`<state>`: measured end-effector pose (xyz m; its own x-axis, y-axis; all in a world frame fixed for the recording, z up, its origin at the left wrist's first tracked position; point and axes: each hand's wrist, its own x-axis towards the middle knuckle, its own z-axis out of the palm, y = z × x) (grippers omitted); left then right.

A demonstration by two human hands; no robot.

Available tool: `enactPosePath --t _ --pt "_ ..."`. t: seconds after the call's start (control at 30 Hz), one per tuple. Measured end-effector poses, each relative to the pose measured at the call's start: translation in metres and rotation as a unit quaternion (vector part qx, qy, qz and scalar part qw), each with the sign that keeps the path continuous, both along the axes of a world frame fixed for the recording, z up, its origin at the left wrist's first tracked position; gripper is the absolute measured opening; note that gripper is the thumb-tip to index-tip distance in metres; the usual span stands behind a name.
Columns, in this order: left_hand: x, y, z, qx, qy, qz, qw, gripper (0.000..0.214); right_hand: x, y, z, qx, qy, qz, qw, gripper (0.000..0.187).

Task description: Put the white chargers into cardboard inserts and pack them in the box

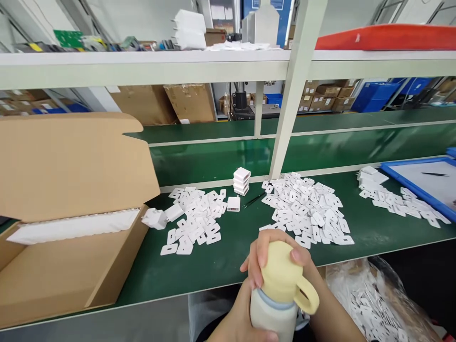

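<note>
**While the bottle (272, 316) sat in a two-handed grip**

Although the right hand (274, 236) was clenched over the yellow cap (281, 275) and the left hand (238, 318) grasped the pale body just beneath, the cap looked fully seated. I judged nothing opened yet, and could not tell whether it was being turned. Beyond the grip, the green table (231, 256) carried heaps of white tags (306, 209), none in hand. Farther out stood a small stack of white blocks (241, 181), and far to the left an open cardboard box (71, 266).

- Water bottle (272, 317): white body with a pale blue band at the neck, upright, gripped low on its side by the left hand (237, 317).
- Cap (280, 278): pale yellow, domed, seated on the bottle, loop handle sticking out sideways, under the right hand (274, 238).
</note>
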<state>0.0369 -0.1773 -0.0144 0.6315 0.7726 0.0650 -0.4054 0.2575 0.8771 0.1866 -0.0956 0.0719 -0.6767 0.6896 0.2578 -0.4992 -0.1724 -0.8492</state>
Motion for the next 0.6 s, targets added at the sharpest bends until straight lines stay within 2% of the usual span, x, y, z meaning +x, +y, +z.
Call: enactPosePath --t 0.07,0.2,0.27,0.33,0.37,0.43,0.47,0.53,0.6 --pt "0.008 0.0 0.007 -0.012 -0.019 0.001 1.0 0.104 0.001 0.0 0.001 -0.018 0.005 -0.014 1.0 0.044" --pt "0.015 -0.002 0.016 0.025 -0.005 0.066 0.997 0.092 0.003 0.001 0.005 -0.035 0.005 -0.024 0.999 0.036" --pt "0.012 -0.003 0.019 0.017 0.027 0.088 0.996 0.094 0.009 -0.002 0.014 -0.006 -0.045 -0.069 0.997 0.038" --pt "0.004 -0.004 0.022 0.021 0.082 0.103 0.991 0.094 0.02 -0.011 0.027 0.057 -0.123 -0.131 0.982 0.039" --pt "-0.001 -0.006 0.022 0.037 0.115 0.111 0.986 0.093 0.027 -0.019 0.034 0.1 -0.164 -0.157 0.969 0.037" --pt "-0.012 -0.012 0.02 0.084 0.185 0.141 0.969 0.091 0.037 -0.04 0.046 0.178 -0.244 -0.162 0.939 0.032" --pt "-0.017 -0.017 0.019 0.106 0.214 0.167 0.957 0.089 0.039 -0.052 0.05 0.212 -0.295 -0.187 0.913 0.031" --pt "-0.023 -0.029 0.017 0.132 0.253 0.23 0.93 0.08 0.037 -0.076 0.053 0.288 -0.359 -0.287 0.84 0.037" --pt "-0.025 -0.041 0.017 0.135 0.284 0.265 0.911 0.061 0.028 -0.094 0.052 0.343 -0.41 -0.351 0.769 0.042"
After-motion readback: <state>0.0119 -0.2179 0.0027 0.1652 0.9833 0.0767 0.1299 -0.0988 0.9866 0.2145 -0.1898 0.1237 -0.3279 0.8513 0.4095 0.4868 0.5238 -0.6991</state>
